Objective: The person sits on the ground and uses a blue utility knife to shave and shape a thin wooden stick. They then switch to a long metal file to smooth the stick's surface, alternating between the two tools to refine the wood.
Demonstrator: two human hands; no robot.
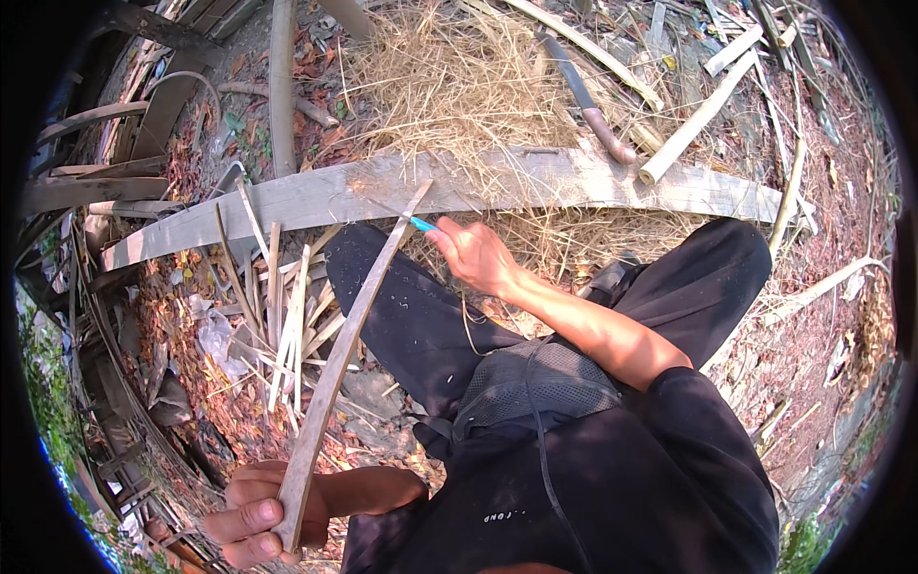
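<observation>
A long, flat wooden strip [346, 337] slants up across the picture, and my left hand [256, 512] is closed around its lower end. Its upper tip rests over the grey plank [239, 206] lying crosswise before me. My right hand [475, 256] grips what looks like a small knife [421, 224] with a blue handle, held against the strip near its top. The thin blade seems to point left past the strip; most of the handle is hidden in my fingers. A machete [577, 86] with a brown handle lies beyond the plank, its handle end touching it.
Pale shavings [449, 77] are heaped behind the plank. A bamboo pole [698, 120] lies at the far right, by the machete. Several split strips [287, 316] lie left of my bent legs, near a clear plastic bag [220, 340]. Old timber [96, 196] crowds the left edge.
</observation>
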